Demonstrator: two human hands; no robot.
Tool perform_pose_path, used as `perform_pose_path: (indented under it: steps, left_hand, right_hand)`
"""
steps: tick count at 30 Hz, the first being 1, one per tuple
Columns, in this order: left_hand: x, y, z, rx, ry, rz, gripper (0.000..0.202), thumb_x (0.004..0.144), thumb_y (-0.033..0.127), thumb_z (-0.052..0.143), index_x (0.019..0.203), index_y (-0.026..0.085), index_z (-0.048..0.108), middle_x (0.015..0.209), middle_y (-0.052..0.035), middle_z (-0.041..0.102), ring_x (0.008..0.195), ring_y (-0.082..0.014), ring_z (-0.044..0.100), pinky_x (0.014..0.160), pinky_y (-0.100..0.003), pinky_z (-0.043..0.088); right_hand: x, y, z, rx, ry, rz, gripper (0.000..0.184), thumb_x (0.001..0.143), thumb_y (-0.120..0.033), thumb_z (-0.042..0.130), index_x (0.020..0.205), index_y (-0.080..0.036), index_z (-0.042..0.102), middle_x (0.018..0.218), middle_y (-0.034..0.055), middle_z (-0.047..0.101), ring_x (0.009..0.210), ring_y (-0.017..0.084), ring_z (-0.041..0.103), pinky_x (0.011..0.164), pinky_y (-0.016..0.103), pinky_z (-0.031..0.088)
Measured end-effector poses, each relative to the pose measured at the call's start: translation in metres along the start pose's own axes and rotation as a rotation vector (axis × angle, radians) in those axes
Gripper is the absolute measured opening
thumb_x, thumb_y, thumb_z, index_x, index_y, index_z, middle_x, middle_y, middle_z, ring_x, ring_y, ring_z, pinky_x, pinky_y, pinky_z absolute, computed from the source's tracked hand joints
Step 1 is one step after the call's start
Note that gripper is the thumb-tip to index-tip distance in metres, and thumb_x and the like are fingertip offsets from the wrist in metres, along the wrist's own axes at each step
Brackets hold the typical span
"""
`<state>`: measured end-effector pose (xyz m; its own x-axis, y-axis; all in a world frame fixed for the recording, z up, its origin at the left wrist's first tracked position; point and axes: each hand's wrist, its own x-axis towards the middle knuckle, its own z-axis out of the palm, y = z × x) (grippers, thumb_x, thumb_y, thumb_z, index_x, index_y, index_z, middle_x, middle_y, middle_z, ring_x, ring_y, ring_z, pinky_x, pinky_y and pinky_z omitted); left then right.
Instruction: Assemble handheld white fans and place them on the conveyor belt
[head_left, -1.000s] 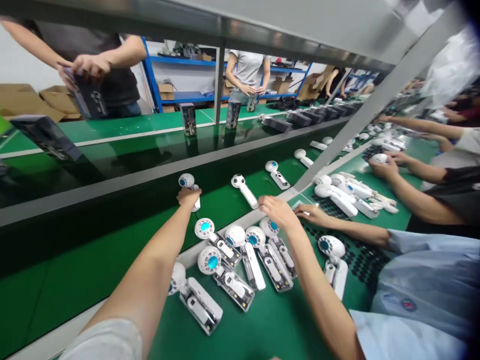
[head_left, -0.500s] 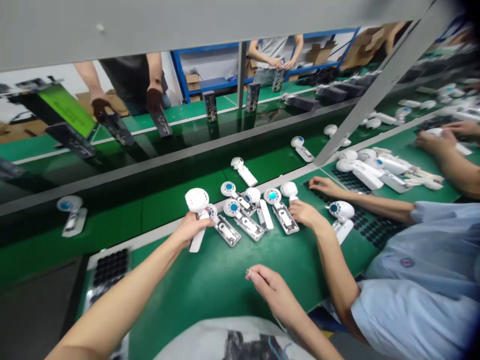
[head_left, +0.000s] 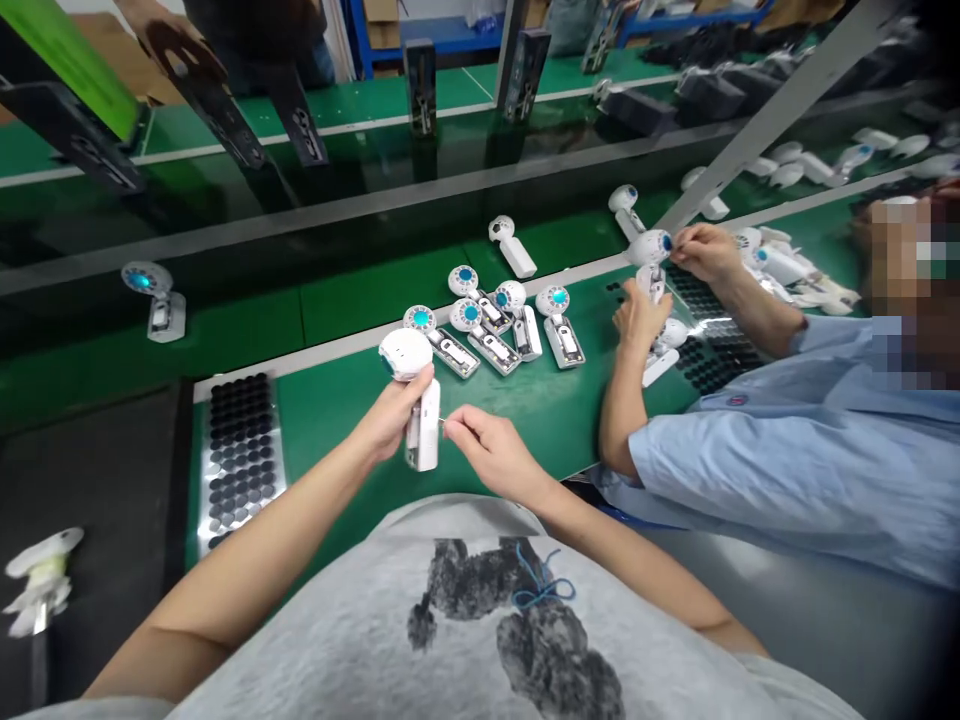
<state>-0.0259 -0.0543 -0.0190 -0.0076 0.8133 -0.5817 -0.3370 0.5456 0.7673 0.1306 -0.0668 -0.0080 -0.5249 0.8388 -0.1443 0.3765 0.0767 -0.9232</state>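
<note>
My left hand (head_left: 394, 410) is shut around the handle of a white handheld fan (head_left: 406, 353), with its round head tilted up and to the left. My right hand (head_left: 491, 455) pinches a thin pale sliver (head_left: 442, 422) just beside the fan's handle. Several fans with open backs (head_left: 487, 335) lie on the green bench (head_left: 337, 390) beyond my hands, with their round heads showing teal centres. A co-worker's hands (head_left: 675, 280) work on another white fan (head_left: 649, 248) at the right.
A metal tray of black round pads (head_left: 240, 460) lies left of my arm, and more pads sit by the co-worker. A green conveyor belt (head_left: 225, 315) carrying a fan (head_left: 154, 300) runs behind the bench's white edge. A grey diagonal strut (head_left: 780, 120) crosses the upper right.
The view has tilted down. My left hand has drawn the fan toward my body, and my right hand has risen to pinch beside it. The co-worker's hands now hold a fan.
</note>
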Motion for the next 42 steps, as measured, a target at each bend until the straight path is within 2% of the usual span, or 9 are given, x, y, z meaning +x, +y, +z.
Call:
perform_pose_path:
  steps: [2, 12, 18, 22, 27, 34, 37, 40, 42]
  left_hand:
    - [-0.005, -0.001, 0.001, -0.070, -0.050, -0.012, 0.041, 0.062, 0.052, 0.069, 0.078, 0.015, 0.059, 0.061, 0.0029, 0.053, 0.052, -0.0085, 0.049, 0.048, -0.020, 0.040]
    - [-0.014, -0.004, -0.002, -0.049, -0.047, 0.030, 0.033, 0.060, 0.038, 0.075, 0.076, 0.017, 0.055, 0.061, 0.0048, 0.051, 0.052, -0.0074, 0.046, 0.048, -0.020, 0.037]
    - [-0.016, -0.005, -0.007, 0.026, -0.046, 0.043, 0.037, 0.062, 0.034, 0.073, 0.092, 0.017, 0.058, 0.070, 0.0033, 0.056, 0.058, -0.0085, 0.049, 0.054, -0.021, 0.040]
    - [-0.020, -0.004, -0.016, 0.060, -0.144, -0.050, 0.043, 0.066, 0.033, 0.071, 0.103, 0.018, 0.054, 0.082, -0.0004, 0.059, 0.067, -0.0119, 0.054, 0.060, -0.024, 0.044]
    - [-0.023, -0.004, -0.020, 0.064, -0.141, -0.092, 0.037, 0.067, 0.032, 0.070, 0.097, 0.017, 0.053, 0.073, 0.0005, 0.057, 0.061, -0.0113, 0.053, 0.057, -0.025, 0.045]
    - [-0.026, -0.009, -0.014, 0.029, -0.113, -0.120, 0.039, 0.064, 0.031, 0.072, 0.095, 0.018, 0.053, 0.069, 0.0012, 0.056, 0.057, -0.0121, 0.052, 0.053, -0.025, 0.043]
    - [-0.016, -0.009, -0.030, 0.103, 0.026, -0.040, 0.038, 0.060, 0.033, 0.073, 0.089, 0.016, 0.055, 0.067, 0.0012, 0.057, 0.055, -0.0111, 0.051, 0.051, -0.023, 0.041]
    - [0.006, -0.003, -0.064, 0.138, 0.287, 0.069, 0.036, 0.059, 0.037, 0.071, 0.080, 0.016, 0.052, 0.060, 0.0039, 0.054, 0.048, -0.0089, 0.047, 0.047, -0.020, 0.036]
    - [0.028, 0.001, -0.082, 0.133, 0.348, 0.076, 0.034, 0.061, 0.040, 0.068, 0.076, 0.017, 0.048, 0.056, 0.0047, 0.052, 0.046, -0.0094, 0.047, 0.047, -0.021, 0.037]
  right_hand:
    - [0.000, -0.001, 0.003, -0.025, 0.018, -0.002, 0.021, 0.088, -0.029, 0.041, 0.075, -0.017, 0.053, 0.060, -0.0043, 0.048, 0.056, 0.009, 0.043, 0.057, 0.022, 0.032]
    - [0.003, 0.000, 0.008, -0.088, -0.010, 0.023, 0.025, 0.088, -0.031, 0.041, 0.070, -0.017, 0.052, 0.057, -0.0043, 0.046, 0.056, 0.009, 0.042, 0.055, 0.021, 0.030]
    - [0.002, -0.001, 0.015, -0.171, -0.024, 0.034, 0.027, 0.088, -0.027, 0.042, 0.062, -0.018, 0.043, 0.054, -0.0051, 0.040, 0.052, 0.009, 0.036, 0.053, 0.022, 0.025]
    - [0.005, 0.001, 0.014, -0.143, -0.124, 0.093, 0.026, 0.087, -0.026, 0.042, 0.063, -0.017, 0.046, 0.055, -0.0042, 0.043, 0.053, 0.009, 0.038, 0.053, 0.022, 0.027]
    - [0.009, 0.008, 0.014, -0.060, -0.190, 0.096, 0.025, 0.087, -0.026, 0.041, 0.067, -0.016, 0.051, 0.063, -0.0022, 0.051, 0.059, 0.010, 0.043, 0.057, 0.021, 0.031]
    - [0.012, 0.011, 0.019, -0.006, -0.238, 0.109, 0.024, 0.087, -0.025, 0.040, 0.066, -0.017, 0.050, 0.057, -0.0047, 0.044, 0.054, 0.009, 0.039, 0.056, 0.022, 0.030]
    - [0.013, 0.018, 0.010, -0.047, -0.206, 0.141, 0.025, 0.084, -0.028, 0.044, 0.064, -0.016, 0.051, 0.056, -0.0041, 0.044, 0.055, 0.010, 0.039, 0.055, 0.022, 0.029]
    - [0.016, 0.031, -0.011, -0.019, -0.072, 0.241, 0.024, 0.081, -0.030, 0.046, 0.062, -0.016, 0.052, 0.053, -0.0045, 0.042, 0.053, 0.010, 0.037, 0.053, 0.022, 0.028]
    - [0.018, 0.040, -0.023, 0.039, -0.007, 0.274, 0.025, 0.081, -0.032, 0.045, 0.064, -0.016, 0.052, 0.053, -0.0051, 0.039, 0.052, 0.009, 0.035, 0.052, 0.022, 0.028]
